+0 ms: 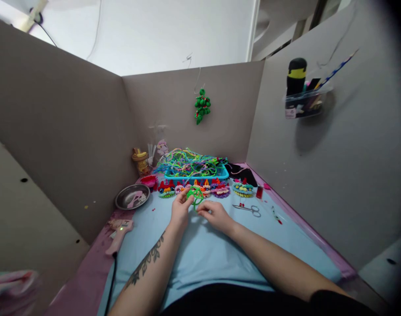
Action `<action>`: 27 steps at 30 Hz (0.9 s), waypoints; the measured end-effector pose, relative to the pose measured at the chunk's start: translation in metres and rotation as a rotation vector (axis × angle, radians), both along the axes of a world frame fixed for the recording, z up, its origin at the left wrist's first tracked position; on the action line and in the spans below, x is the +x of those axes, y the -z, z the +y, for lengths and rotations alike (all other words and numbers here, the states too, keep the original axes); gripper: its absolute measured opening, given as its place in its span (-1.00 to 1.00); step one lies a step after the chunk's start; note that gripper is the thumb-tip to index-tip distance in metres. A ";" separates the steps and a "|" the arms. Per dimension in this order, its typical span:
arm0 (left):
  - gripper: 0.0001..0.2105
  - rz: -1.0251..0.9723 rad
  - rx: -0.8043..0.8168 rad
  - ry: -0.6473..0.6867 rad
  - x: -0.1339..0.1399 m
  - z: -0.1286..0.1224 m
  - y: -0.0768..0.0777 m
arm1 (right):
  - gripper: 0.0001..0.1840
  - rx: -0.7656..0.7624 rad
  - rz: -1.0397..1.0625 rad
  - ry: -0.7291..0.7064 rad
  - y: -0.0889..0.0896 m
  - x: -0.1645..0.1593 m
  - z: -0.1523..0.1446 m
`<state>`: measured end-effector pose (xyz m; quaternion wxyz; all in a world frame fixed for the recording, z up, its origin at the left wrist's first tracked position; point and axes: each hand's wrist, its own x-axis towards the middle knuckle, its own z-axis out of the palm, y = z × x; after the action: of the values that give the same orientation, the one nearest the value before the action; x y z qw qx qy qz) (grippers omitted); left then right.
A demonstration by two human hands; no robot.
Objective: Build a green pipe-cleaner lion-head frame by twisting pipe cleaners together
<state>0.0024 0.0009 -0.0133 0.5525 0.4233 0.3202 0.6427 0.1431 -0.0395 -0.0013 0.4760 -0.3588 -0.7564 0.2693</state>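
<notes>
Between my hands, a little above the blue cloth, is a bright green cord piece (196, 195) with loose loops. My left hand (181, 206) pinches it from the left, fingers closed on its upper part. My right hand (215, 213) is closed at the cord's lower right, thumb and forefinger together on a strand. Just behind my hands stands a row of colourful woven pieces, among them a purple and pink one (220, 189) and a yellow and teal one (243, 188). Scissors (248, 210) lie to the right of my right hand.
A blue tray (200, 177) heaped with tangled cords (190, 161) stands at the back. To the left are a metal bowl (124, 198) and a pink glue gun (119, 237) with a black cable. Grey panels enclose three sides; a tool holder (304, 103) hangs on the right one.
</notes>
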 end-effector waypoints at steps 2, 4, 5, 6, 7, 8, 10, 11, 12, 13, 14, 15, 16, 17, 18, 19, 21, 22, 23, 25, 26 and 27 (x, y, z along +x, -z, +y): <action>-0.56 0.028 0.032 -0.020 0.001 0.000 0.000 | -0.89 -0.180 0.097 -0.194 -0.004 -0.006 -0.006; -0.57 0.042 0.038 -0.044 0.001 0.000 0.000 | -0.84 -0.372 0.203 -0.399 -0.008 -0.008 -0.012; -0.58 0.044 0.036 -0.058 0.001 0.000 0.000 | -0.80 -0.451 0.239 -0.487 -0.009 -0.007 -0.014; -0.58 0.041 0.033 -0.071 0.001 0.000 0.000 | -0.76 -0.513 0.258 -0.562 -0.010 -0.005 -0.015; -0.59 0.037 0.030 -0.082 0.000 0.000 0.001 | -0.72 -0.566 0.266 -0.622 -0.010 -0.002 -0.014; -0.58 0.032 0.025 -0.089 0.000 0.001 0.001 | -0.67 -0.612 0.268 -0.666 -0.009 0.001 -0.013; -0.57 0.025 0.005 -0.077 -0.001 0.001 0.002 | -0.55 -0.683 0.290 -0.681 -0.005 0.007 -0.006; -0.55 0.023 -0.005 -0.059 -0.001 0.001 0.003 | -0.50 -0.691 0.316 -0.628 -0.003 0.010 -0.001; -0.53 0.023 -0.016 -0.038 -0.001 0.001 0.003 | -0.48 -0.658 0.355 -0.519 -0.001 0.012 0.003; -0.52 0.021 -0.028 -0.019 -0.001 0.001 0.003 | -0.51 -0.583 0.402 -0.359 0.000 0.014 0.008; -0.50 0.015 -0.041 0.000 -0.001 0.001 0.003 | -0.56 -0.479 0.429 -0.187 0.001 0.015 0.012; -0.48 0.006 -0.053 0.020 0.000 0.000 0.002 | -0.61 -0.359 0.427 -0.028 0.001 0.016 0.015; -0.47 -0.007 -0.068 0.039 0.000 -0.001 0.000 | -0.67 -0.235 0.394 0.103 0.001 0.016 0.016; -0.45 -0.022 -0.082 0.059 0.000 -0.003 -0.001 | -0.73 -0.122 0.335 0.196 0.000 0.016 0.017; -0.44 -0.037 -0.094 0.080 0.001 -0.004 -0.003 | -0.77 -0.030 0.262 0.254 0.000 0.016 0.017; -0.44 -0.052 -0.105 0.098 0.001 -0.006 -0.006 | -0.79 0.038 0.187 0.290 0.000 0.015 0.016; -0.44 -0.074 -0.127 0.123 0.002 -0.009 -0.009 | -0.82 0.100 0.065 0.340 0.001 0.014 0.013; -0.44 -0.083 -0.136 0.130 0.003 -0.011 -0.011 | -0.81 0.101 0.023 0.368 0.002 0.013 0.012; -0.44 -0.093 -0.145 0.135 0.003 -0.011 -0.012 | -0.80 0.087 -0.005 0.396 0.004 0.012 0.012; -0.42 -0.106 -0.163 0.134 0.003 -0.012 -0.013 | -0.77 0.014 -0.018 0.438 0.006 0.010 0.013; -0.41 -0.107 -0.172 0.132 0.003 -0.012 -0.013 | -0.75 -0.041 0.004 0.440 0.007 0.010 0.014; -0.40 -0.104 -0.181 0.129 0.003 -0.011 -0.012 | -0.74 -0.103 0.039 0.426 0.008 0.009 0.015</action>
<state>0.0059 -0.0103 -0.0014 0.6445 0.3572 0.3200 0.5955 0.1521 -0.0242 -0.0091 0.5178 -0.5290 -0.6394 0.2079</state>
